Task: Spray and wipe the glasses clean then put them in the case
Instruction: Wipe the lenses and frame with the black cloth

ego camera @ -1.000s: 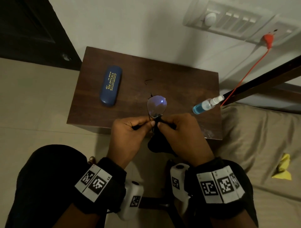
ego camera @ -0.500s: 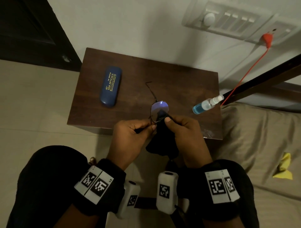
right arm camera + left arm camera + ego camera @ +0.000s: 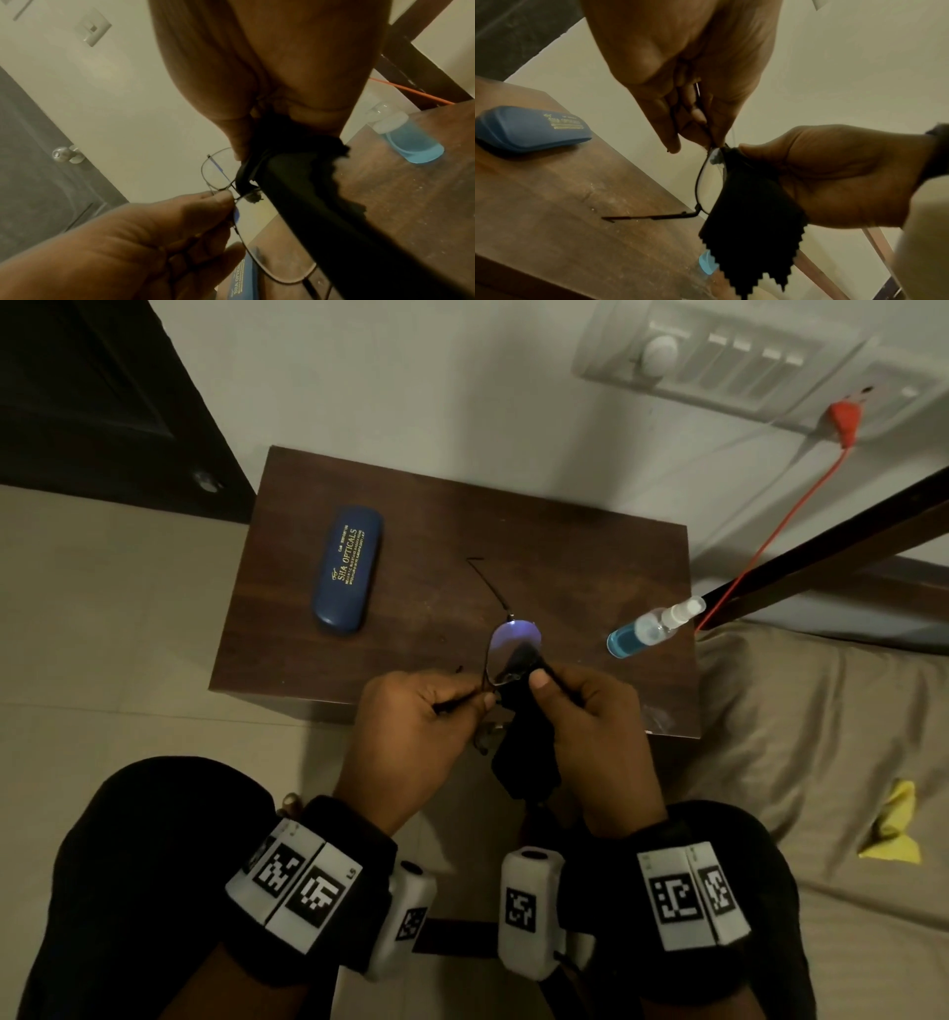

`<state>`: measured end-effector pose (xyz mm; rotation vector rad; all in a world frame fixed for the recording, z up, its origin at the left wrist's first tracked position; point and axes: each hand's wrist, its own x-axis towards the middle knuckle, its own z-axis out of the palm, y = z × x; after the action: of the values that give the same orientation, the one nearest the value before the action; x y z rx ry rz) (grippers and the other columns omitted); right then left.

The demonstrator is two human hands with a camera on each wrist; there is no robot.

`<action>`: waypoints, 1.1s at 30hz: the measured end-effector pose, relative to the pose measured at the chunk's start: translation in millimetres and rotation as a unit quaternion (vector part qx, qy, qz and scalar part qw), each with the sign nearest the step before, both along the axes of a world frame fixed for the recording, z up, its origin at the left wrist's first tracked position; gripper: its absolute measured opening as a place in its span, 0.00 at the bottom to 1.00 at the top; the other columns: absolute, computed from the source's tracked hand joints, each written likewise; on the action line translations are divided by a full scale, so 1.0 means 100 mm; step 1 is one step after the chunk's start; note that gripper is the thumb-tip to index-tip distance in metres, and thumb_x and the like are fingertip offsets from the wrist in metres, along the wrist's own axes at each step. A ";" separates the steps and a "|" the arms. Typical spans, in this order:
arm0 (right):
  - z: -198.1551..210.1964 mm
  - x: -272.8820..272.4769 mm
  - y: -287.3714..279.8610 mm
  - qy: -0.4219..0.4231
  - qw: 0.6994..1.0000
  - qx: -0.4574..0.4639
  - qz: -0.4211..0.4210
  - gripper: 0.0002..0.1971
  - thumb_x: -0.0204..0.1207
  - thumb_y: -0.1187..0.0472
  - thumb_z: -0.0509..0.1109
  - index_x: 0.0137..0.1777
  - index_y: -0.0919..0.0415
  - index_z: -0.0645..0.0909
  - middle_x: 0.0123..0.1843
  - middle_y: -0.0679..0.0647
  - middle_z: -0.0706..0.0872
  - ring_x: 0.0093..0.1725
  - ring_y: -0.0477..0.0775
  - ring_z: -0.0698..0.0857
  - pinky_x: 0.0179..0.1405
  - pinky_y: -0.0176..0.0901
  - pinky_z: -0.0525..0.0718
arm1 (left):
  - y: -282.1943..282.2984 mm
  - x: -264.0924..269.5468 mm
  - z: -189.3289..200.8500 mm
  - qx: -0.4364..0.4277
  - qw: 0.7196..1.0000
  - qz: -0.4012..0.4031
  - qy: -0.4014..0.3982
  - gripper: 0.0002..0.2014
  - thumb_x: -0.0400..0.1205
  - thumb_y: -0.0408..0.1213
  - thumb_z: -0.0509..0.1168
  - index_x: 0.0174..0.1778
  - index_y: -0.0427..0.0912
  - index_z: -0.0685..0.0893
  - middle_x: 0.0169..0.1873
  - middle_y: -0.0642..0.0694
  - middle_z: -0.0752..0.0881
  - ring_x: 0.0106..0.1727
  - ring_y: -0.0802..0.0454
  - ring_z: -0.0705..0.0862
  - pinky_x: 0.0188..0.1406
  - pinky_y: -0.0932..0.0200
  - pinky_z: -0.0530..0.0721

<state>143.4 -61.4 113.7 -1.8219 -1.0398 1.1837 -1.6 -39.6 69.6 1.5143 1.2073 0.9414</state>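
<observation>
Thin wire-framed glasses (image 3: 513,649) hang just above the front edge of the brown table (image 3: 513,531), one temple arm pointing away to the far left. My left hand (image 3: 477,703) pinches the frame beside the bridge. My right hand (image 3: 539,677) pinches a black cloth (image 3: 524,762) around the lower part of one lens, thumb on top, and the rest of the cloth hangs down. In the right wrist view the other lens (image 3: 218,168) is bare. A shut blue case (image 3: 348,568) lies at the table's left. The spray bottle (image 3: 647,629) with blue liquid lies on its side at the right edge.
A bed with a beige sheet (image 3: 796,737) adjoins the table on the right, with a yellow scrap (image 3: 893,829) on it. A dark wooden rail (image 3: 821,557) and a red cable (image 3: 770,531) cross above the bottle. A dark door (image 3: 102,403) stands at the left.
My right thumb and the cloth have slid up from the bridge onto the lens. The glasses have turned slightly, and my right wrist has rolled inward. My left hand keeps its pinch.
</observation>
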 end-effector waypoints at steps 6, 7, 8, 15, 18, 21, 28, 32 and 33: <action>0.04 0.09 0.08 -0.116 0.990 0.077 0.014 0.10 0.81 0.61 0.65 0.58 0.52 0.84 0.52 0.51 0.83 0.50 0.44 0.83 0.49 0.31 0.82 | -0.02 -0.01 -0.03 0.026 0.993 -0.055 0.102 0.06 0.76 0.36 0.71 0.35 0.39 0.91 0.24 0.47 0.84 0.26 0.54 0.82 0.27 0.49 0.79; 0.04 0.08 0.09 -0.159 0.983 0.091 0.031 0.11 0.81 0.62 0.65 0.60 0.54 0.84 0.52 0.51 0.82 0.50 0.44 0.82 0.48 0.27 0.80 | -0.02 -0.01 -0.02 0.029 0.992 -0.056 0.106 0.06 0.76 0.36 0.71 0.35 0.39 0.91 0.23 0.47 0.84 0.25 0.54 0.81 0.26 0.50 0.78; 0.03 0.08 0.09 -0.191 0.976 0.099 0.040 0.11 0.81 0.62 0.65 0.60 0.56 0.84 0.52 0.51 0.81 0.50 0.43 0.81 0.47 0.26 0.78 | -0.01 -0.01 -0.02 0.032 0.992 -0.056 0.106 0.06 0.76 0.36 0.71 0.35 0.40 0.91 0.23 0.47 0.83 0.25 0.54 0.80 0.26 0.50 0.78; 0.02 0.12 0.08 -0.038 0.999 0.008 -0.005 0.10 0.82 0.62 0.62 0.48 0.51 0.85 0.43 0.50 0.89 0.44 0.48 0.89 0.44 0.40 0.87 | -0.02 -0.02 0.04 0.029 0.995 -0.049 0.082 0.04 0.75 0.31 0.71 0.39 0.41 0.92 0.26 0.50 0.84 0.28 0.58 0.82 0.27 0.54 0.80; 0.02 0.10 0.05 0.054 0.998 0.005 -0.027 0.12 0.83 0.63 0.61 0.49 0.52 0.86 0.45 0.51 0.91 0.46 0.47 0.90 0.47 0.40 0.88 | 0.01 -0.01 0.07 0.038 0.995 -0.048 0.076 0.05 0.75 0.31 0.70 0.39 0.40 0.92 0.30 0.49 0.88 0.31 0.58 0.85 0.31 0.56 0.83; -0.02 0.08 0.02 0.095 0.993 0.015 -0.062 0.12 0.83 0.63 0.61 0.51 0.53 0.86 0.46 0.51 0.92 0.49 0.49 0.90 0.49 0.43 0.88 | 0.03 0.00 0.11 0.042 0.991 -0.071 0.104 0.07 0.75 0.34 0.68 0.33 0.40 0.89 0.25 0.51 0.83 0.27 0.58 0.81 0.27 0.57 0.80; -0.03 0.07 -0.04 -0.145 0.984 0.103 -0.004 0.12 0.80 0.63 0.66 0.61 0.55 0.84 0.53 0.45 0.89 0.52 0.39 0.85 0.52 0.29 0.82 | 0.01 0.02 0.16 0.030 0.972 -0.116 0.203 0.06 0.76 0.33 0.71 0.34 0.42 0.90 0.25 0.52 0.81 0.27 0.56 0.80 0.24 0.61 0.74; -0.16 0.05 -0.16 -0.321 0.931 0.144 0.101 0.16 0.76 0.70 0.69 0.63 0.60 0.83 0.66 0.55 0.84 0.68 0.55 0.79 0.65 0.37 0.73 | 0.01 0.03 0.25 0.022 0.948 -0.144 0.283 0.06 0.78 0.34 0.67 0.35 0.42 0.87 0.30 0.50 0.81 0.33 0.49 0.81 0.28 0.58 0.72; -0.20 0.06 -0.18 -0.344 0.920 0.143 0.119 0.16 0.76 0.70 0.68 0.63 0.61 0.83 0.67 0.56 0.84 0.70 0.59 0.78 0.66 0.44 0.74 | 0.01 0.03 0.28 0.029 0.941 -0.148 0.303 0.06 0.79 0.35 0.66 0.39 0.43 0.88 0.34 0.49 0.83 0.36 0.49 0.82 0.30 0.57 0.74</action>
<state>149.3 -79.6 94.0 -1.9429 -1.7632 0.4506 1.5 -39.0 98.1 2.0508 1.3179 0.3089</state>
